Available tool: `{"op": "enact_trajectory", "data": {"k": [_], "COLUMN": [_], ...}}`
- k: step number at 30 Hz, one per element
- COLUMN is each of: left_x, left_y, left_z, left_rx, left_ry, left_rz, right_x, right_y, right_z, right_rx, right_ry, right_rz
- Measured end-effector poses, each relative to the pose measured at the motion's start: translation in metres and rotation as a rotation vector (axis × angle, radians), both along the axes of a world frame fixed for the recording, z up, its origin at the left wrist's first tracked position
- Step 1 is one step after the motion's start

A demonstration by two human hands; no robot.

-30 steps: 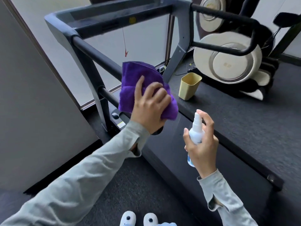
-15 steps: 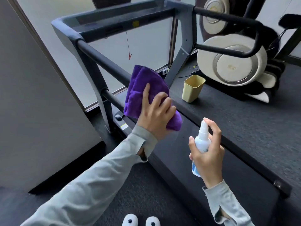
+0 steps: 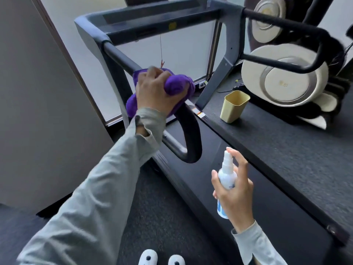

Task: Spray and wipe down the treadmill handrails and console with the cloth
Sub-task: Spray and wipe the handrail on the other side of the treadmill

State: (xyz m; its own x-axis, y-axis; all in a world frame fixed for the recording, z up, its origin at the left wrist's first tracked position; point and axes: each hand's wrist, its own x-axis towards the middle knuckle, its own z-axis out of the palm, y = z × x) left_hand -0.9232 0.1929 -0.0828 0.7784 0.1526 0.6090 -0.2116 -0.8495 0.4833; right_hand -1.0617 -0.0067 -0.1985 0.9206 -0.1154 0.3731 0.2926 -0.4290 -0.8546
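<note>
My left hand (image 3: 155, 91) grips a purple cloth (image 3: 176, 86) wrapped around the treadmill's left handrail (image 3: 119, 56), a black padded bar that curves down to a loop (image 3: 193, 136). The cloth hides the rail under my palm. My right hand (image 3: 236, 190) holds a small white spray bottle (image 3: 226, 174) upright above the treadmill belt (image 3: 248, 188), index finger over the nozzle. The grey console (image 3: 152, 18) spans the top, and the right handrail (image 3: 286, 25) runs off to the upper right.
A beige cup (image 3: 234, 106) stands on the dark floor right of the treadmill. A cream and black exercise machine (image 3: 284, 77) sits behind the right rail. A grey partition (image 3: 38, 111) is close on the left. White slippers (image 3: 162, 259) show at the bottom.
My left hand turned from flat on the cloth to a fist closed around the rail, bunching the cloth. The view shifted so the rail's looped end shows. The bottle hand stayed low.
</note>
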Motion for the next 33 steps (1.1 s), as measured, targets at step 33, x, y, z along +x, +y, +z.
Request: {"op": "enact_trajectory", "data": {"k": [33], "left_x": [0.098], "left_y": [0.242], "left_z": [-0.105], "left_rx": [-0.864], "left_ry": [0.400], "left_rz": [0.002], "right_x": [0.119], "right_y": [0.257], "right_z": [-0.008], "right_rx": [-0.233], "right_ry": [0.101], "right_rz": [-0.307]}}
